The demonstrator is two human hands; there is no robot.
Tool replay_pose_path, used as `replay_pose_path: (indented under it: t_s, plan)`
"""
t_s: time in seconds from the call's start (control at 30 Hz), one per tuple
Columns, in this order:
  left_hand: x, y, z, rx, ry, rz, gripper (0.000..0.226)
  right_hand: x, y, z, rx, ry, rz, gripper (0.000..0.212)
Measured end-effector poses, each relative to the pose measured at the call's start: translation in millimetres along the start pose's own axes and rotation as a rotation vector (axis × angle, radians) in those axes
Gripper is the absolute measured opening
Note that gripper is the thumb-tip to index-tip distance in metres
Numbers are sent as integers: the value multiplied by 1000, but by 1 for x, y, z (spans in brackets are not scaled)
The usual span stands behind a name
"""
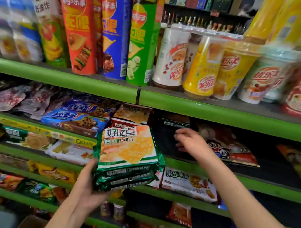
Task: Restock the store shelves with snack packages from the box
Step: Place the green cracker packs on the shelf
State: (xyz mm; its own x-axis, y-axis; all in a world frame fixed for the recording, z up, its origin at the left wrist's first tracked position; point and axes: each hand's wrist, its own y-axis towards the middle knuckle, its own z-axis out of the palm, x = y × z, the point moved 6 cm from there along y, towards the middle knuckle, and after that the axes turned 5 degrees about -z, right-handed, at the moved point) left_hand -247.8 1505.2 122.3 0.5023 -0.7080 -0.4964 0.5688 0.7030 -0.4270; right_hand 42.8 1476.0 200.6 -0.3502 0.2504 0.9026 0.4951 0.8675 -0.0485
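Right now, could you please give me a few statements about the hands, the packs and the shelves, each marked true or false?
1. The left hand holds a stack of green cracker packs. True.
2. The right hand grips a chip can. False: it holds nothing and reaches into the dark shelf gap.
3. Chip cans stand on the top shelf. True.
4. The drink cups are left of the cans. False: they stand to the right.

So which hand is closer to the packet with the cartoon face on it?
Right. The right hand reaches into the shelf just left of the cartoon-face packet. The left hand is lower and farther left, holding a stack of green cracker packs.
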Motion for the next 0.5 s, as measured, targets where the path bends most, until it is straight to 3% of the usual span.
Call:
replay_pose_path:
  t_s: [0.1, 0.17, 0.3, 0.5]
  plan:
    - [-3, 2, 11, 5, 5, 32, 40, -7, 47, 4, -23, -620, -112, 51]
    - [-6, 3, 17, -3, 25, 51, 37, -13, 69, 10, -16, -845, -177, 67]
    - [-10, 2, 27, -19, 9, 64, 45, -28, 102, 13, 31, -845, -176, 66]
    - [-13, 6, 26, -39, -34, 52, 43, -14, 102, 6, -103, -963, -295, 39]
